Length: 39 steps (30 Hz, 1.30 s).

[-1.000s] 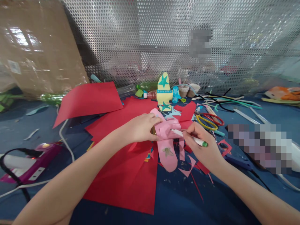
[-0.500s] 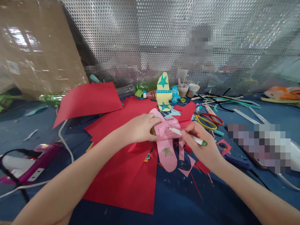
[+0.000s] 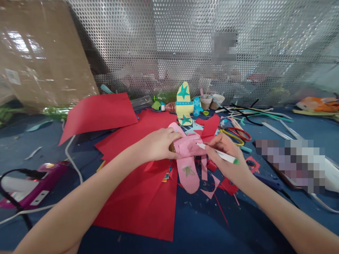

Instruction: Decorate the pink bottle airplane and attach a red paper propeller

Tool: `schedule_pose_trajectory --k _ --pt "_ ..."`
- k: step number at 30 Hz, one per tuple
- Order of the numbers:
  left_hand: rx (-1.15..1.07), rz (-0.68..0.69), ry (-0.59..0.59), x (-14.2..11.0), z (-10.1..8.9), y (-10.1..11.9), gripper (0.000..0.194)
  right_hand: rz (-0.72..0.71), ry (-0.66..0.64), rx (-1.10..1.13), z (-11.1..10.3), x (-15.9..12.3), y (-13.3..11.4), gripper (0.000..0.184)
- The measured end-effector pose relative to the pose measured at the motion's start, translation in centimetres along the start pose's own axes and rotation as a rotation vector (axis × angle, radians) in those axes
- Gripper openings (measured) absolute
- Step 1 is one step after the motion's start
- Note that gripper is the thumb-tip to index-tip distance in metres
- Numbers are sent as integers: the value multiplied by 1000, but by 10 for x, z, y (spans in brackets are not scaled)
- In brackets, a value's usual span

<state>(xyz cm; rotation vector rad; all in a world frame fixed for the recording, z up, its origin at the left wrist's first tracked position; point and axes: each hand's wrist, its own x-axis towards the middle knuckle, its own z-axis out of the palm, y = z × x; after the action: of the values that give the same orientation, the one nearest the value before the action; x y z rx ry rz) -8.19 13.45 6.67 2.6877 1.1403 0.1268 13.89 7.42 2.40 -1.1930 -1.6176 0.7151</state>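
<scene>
My left hand (image 3: 165, 143) is closed around the left end of a pink paper airplane (image 3: 188, 176), whose wing carries a dark green star. A brownish end of its body shows under my fingers. My right hand (image 3: 229, 158) grips a white marker (image 3: 221, 154) with a green end, its tip at the right part of the pink body. Behind stands a finished-looking yellow airplane (image 3: 184, 109) with teal stars and a blue tail. Red paper sheets (image 3: 137, 208) lie beneath my left forearm.
Scissors with red and yellow handles (image 3: 234, 135) lie right of the airplane, among pink and red scraps (image 3: 212, 188). A purple power strip (image 3: 34, 185) with cables is at left. A cardboard box (image 3: 47, 53) leans at the back left; pipe cleaners (image 3: 251, 114) lie at back right.
My right hand has shifted slightly right with the marker, so its tip sits farther right along the pink body. My left hand keeps its hold.
</scene>
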Motion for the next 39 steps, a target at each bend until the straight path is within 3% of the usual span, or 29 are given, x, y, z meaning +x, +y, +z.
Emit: schedule_pose_trajectory --k 14,30,39 --pt "17 17 8 1 0 -1 52 5 32 -58 3 1 0 23" --pt "37 21 5 1 -1 1 50 15 -66 -103 1 0 6 24" --pt "39 33 33 1 2 -2 50 3 22 -112 0 1 6 26"
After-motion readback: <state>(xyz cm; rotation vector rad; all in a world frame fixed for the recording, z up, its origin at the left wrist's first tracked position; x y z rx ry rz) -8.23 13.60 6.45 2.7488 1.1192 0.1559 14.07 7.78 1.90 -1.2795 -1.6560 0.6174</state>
